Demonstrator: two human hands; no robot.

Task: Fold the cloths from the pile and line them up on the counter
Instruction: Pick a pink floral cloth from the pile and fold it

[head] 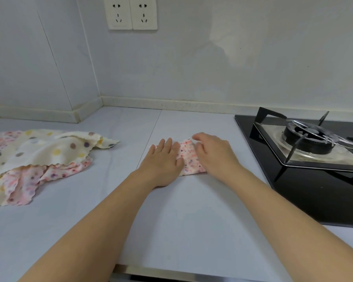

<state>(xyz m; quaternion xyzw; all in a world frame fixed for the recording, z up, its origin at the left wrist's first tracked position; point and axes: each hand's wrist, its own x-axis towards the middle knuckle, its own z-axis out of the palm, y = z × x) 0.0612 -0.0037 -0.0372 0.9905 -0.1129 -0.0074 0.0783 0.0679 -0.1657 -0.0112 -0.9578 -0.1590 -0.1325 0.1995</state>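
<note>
A small folded pink cloth with tiny dots [189,159] lies on the pale counter [192,220] in the middle. My left hand [163,159] rests flat on its left part, fingers together and pointing away. On the cloth's right part sits my right hand [212,153], its fingers bent at the far right corner. Much of the cloth is hidden under both hands. At the left lies the pile [39,159]: a cream cloth with large coloured dots over a crumpled pink dotted cloth [29,182].
A black gas hob [314,190] with a burner and pan support [308,137] fills the right side, close to my right hand. The wall behind carries two sockets [130,13]. The counter's front edge runs along the bottom.
</note>
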